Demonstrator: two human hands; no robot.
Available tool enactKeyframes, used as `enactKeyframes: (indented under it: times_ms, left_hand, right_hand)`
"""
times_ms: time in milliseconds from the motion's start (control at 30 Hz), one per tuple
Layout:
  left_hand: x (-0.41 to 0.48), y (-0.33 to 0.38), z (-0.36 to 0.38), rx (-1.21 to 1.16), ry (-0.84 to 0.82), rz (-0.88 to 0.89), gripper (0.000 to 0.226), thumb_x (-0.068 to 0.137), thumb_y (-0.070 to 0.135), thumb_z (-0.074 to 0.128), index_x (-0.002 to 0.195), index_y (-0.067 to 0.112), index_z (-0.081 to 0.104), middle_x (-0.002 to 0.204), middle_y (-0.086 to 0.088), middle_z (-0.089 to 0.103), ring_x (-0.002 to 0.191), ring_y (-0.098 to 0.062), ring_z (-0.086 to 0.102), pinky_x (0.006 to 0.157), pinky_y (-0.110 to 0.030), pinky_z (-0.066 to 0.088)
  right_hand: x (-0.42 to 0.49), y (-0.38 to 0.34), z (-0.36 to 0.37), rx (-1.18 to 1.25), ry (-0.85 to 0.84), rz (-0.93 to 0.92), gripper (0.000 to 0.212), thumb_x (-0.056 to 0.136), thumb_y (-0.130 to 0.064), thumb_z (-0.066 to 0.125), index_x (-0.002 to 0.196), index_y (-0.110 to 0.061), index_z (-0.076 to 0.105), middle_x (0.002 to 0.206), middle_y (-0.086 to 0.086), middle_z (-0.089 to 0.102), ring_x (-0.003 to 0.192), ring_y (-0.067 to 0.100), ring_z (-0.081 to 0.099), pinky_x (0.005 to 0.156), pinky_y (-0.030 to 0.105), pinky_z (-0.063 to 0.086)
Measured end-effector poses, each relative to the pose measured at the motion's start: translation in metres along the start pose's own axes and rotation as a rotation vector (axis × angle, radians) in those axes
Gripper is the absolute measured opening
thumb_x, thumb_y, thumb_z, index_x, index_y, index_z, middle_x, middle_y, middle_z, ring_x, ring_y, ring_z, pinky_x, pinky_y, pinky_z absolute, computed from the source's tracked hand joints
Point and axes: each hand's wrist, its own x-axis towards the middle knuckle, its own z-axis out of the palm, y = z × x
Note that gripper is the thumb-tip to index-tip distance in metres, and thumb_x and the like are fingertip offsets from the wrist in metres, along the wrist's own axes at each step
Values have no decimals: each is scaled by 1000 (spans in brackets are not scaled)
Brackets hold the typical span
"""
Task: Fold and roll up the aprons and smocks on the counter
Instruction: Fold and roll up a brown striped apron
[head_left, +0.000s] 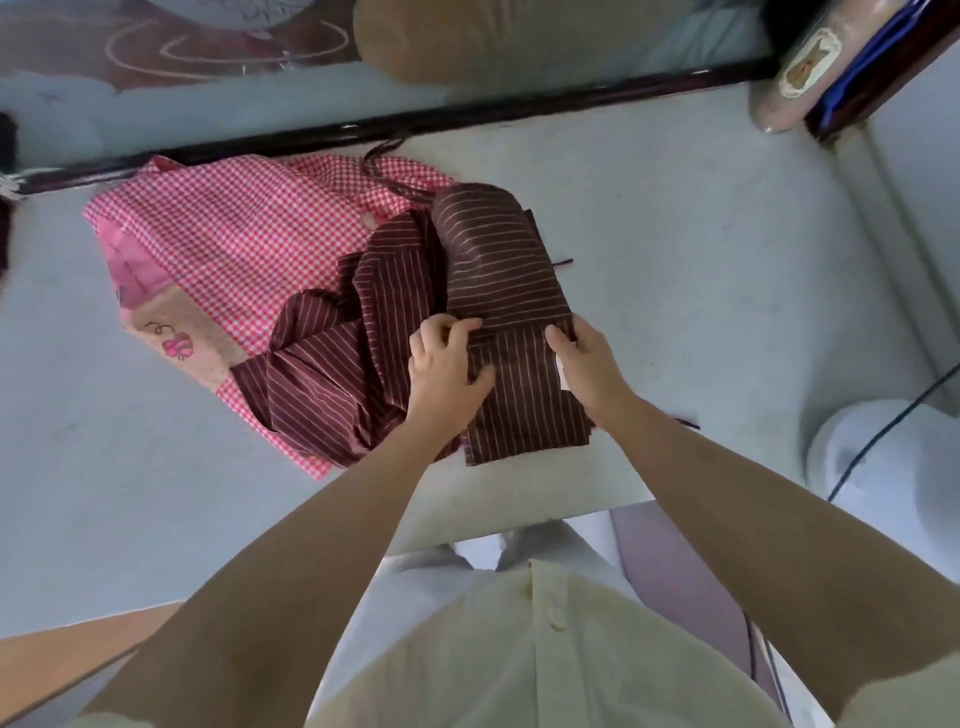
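Fold of striped smock (498, 270) is pinched by left hand (447, 364) and right hand (584, 358); roll should be kept tight, edges aligned.

Toward the far edge of the pale grey flat table (675, 234), left of middle: a pink-and-white checked cotton apron (234, 234), spread flat. Over its right and near part, a maroon pin-striped cloth smock (498, 270): bunched to the left, folded into a long band to the right, running from mid-table toward the near edge. On the band's near half, left grip (447, 369) at its left side, right grip (587, 358) at its right side, both pinching the fold. Along the far edge, a dark wooden rail (363, 130); beyond it, a tan padded bolster (493, 36). Off the right edge, a white rounded object (883, 467).
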Motion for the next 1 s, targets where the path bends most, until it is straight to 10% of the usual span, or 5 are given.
enactKeyframes:
  times_ms: [133, 300, 733, 867, 1000]
  left_hand:
    - [3, -3, 8, -247, -99, -361, 79, 89, 32, 67, 149, 12, 19, 141, -13, 34, 125, -29, 45, 103, -46, 45]
    - [-1, 0, 21, -516, -195, -572, 58, 90, 32, 67, 136, 11, 39, 102, 5, 62, 98, -19, 64, 92, -37, 52]
    - [-1, 5, 40, -516, -494, -589, 28, 87, 29, 69, 111, 14, 63, 110, -4, 69, 98, -19, 66, 96, -37, 51]
    - [20, 12, 25, -453, -211, -589, 56, 88, 50, 62, 129, 14, 51, 113, 3, 63, 104, -19, 62, 93, -34, 49]
    - [51, 18, 11, -549, 14, -565, 58, 93, 47, 58, 139, 15, 43, 118, 3, 60, 107, -15, 59, 86, -24, 44]
  right_hand:
    - [24, 21, -17, -125, -1, 160, 29, 101, -18, 44, 128, -14, 54, 119, 5, 62, 110, 23, 60, 96, 36, 47]
    - [38, 22, -24, -205, 22, 105, 20, 100, -16, 44, 111, -9, 59, 98, 4, 63, 88, 17, 59, 73, 25, 47]
    - [48, 28, -62, -452, -114, 210, 15, 92, -21, 55, 84, -8, 58, 76, 3, 58, 75, 20, 58, 62, 27, 43]
    - [71, 8, -62, -314, -119, 206, 56, 92, -48, 54, 108, 4, 64, 104, 17, 70, 94, 30, 67, 87, 41, 54]
    - [95, -17, -53, -138, -220, 210, 51, 91, -54, 57, 117, -12, 67, 107, -3, 70, 94, 11, 67, 80, 23, 52]
